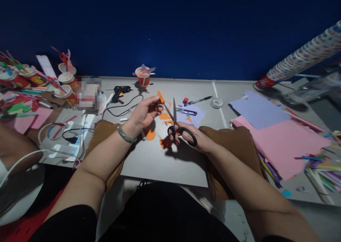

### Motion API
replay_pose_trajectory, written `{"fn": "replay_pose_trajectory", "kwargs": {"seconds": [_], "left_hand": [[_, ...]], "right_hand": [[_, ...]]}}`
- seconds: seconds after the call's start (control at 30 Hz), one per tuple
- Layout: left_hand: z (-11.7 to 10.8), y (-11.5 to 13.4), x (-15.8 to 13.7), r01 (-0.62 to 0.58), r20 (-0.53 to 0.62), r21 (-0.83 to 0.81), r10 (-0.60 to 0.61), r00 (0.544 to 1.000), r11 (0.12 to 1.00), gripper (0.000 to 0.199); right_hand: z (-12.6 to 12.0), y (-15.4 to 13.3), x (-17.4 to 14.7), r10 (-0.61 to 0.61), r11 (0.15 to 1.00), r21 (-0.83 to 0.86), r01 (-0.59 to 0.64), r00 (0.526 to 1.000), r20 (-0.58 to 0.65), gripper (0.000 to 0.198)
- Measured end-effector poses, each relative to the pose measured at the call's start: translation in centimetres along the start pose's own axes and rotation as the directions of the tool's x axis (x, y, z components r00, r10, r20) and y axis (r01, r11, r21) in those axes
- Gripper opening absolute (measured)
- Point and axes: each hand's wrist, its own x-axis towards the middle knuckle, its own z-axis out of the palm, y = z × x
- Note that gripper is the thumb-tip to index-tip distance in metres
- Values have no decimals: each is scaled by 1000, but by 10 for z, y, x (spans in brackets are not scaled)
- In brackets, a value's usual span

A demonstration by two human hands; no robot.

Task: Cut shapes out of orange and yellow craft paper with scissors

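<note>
My left hand (147,111) pinches a small orange paper piece (160,97) between thumb and fingers. In my right hand (195,137) is a pair of black-handled scissors (174,113), its blades spread apart. One blade tip comes close to the orange piece; whether they touch I cannot tell. Under my hands lie orange paper scraps, among them a rounded one (149,134) and a darker one (166,143). Just past the scissors are thread snips (188,111), a black pen (198,100) and a red cap (185,100) around a purple sheet (201,114).
A black glue gun (119,93) with its cord and a decorated red paper cup (144,78) stand at the back. Right are a tape roll (216,102), pink paper (290,142) and a long cup stack (303,57). Left are a power strip (81,137), more cups and a person's arm (18,153).
</note>
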Motion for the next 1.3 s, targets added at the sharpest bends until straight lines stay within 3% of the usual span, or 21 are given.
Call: {"fn": "replay_pose_trajectory", "kwargs": {"seconds": [0.13,0.43,0.77,1.07,1.3], "left_hand": [[-2,-3,0,-95,40,68,92,995,993,14],[-4,-8,1,-167,100,230,148,984,959,22],[-1,-10,-1,-178,169,251,138,976,952,38],[-3,-11,-1,-204,210,239,155,965,949,39],[-3,-12,0,-213,200,253,165,966,944,38]], "right_hand": [[-1,4,0,7,1000,-4,-7,1000,-14,62],[-5,13,2,-32,998,61,31,999,11,65],[-6,18,2,-68,982,173,71,997,-20,60],[0,15,2,-25,956,291,45,997,-75,60],[1,16,3,6,964,266,16,997,-82,64]]}}
